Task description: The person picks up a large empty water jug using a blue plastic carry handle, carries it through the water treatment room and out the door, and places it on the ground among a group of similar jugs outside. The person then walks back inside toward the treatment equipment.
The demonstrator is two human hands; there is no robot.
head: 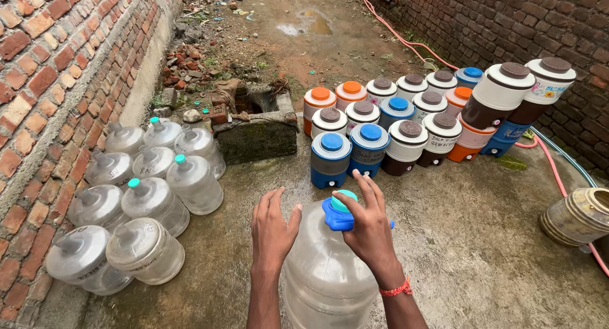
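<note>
- At bottom centre, right hand [368, 224] grips the blue cap [339, 213] of the clear jug [323, 272].
- Left hand [271, 226] rests open on the jug's shoulder.
- Bare concrete floor [469, 240] lies at right, between jug and tipped drum [577, 216].

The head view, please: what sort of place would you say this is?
Probably an outdoor yard or alley where drinking water containers are handled: brick walls on both sides, clear water jugs stacked left, and rows of coloured water coolers on wet concrete ground.

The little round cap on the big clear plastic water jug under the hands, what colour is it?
The little round cap is teal green, above a blue collar, seen in the head view.
</note>
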